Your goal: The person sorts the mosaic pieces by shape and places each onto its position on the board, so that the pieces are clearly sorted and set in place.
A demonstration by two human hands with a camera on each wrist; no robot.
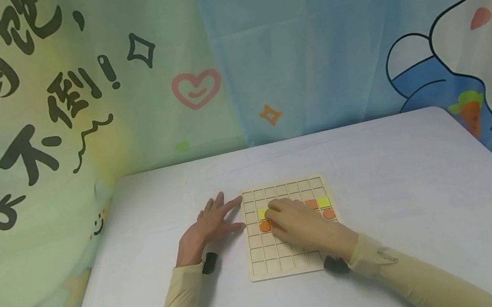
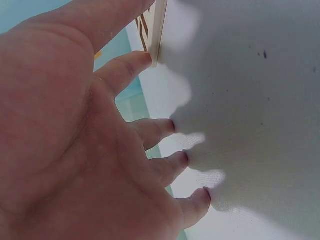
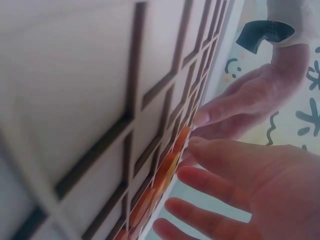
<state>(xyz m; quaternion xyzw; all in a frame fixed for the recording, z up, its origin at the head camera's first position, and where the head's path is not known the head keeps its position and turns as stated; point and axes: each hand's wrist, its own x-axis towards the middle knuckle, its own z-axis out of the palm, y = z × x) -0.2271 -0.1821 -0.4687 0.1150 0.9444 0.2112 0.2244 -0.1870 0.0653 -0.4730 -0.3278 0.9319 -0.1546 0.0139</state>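
Note:
A square wooden grid board point(image 1: 271, 267) lies on the table. My left hand point(image 1: 206, 226) is beside its left edge, with thumb and index finger reaching the edge and the other fingers spread over the cloth. Over the middle of the board is my right hand point(image 1: 305, 222), its fingertips by a yellow square point(image 1: 263, 214) and an orange disc point(image 1: 265, 226) at the left. In the right wrist view its thumb point(image 3: 225, 152) and fingers are extended close to the orange pieces point(image 3: 164, 169), and no piece shows between them. The right hand hides part of the rows.
Right of the hand, an orange square point(image 1: 311, 204), another yellow square point(image 1: 324, 202) and another orange disc point(image 1: 328, 213) sit in grid cells. A white cloth covers the table point(image 1: 403, 175). Behind it hangs a printed curtain point(image 1: 285, 42).

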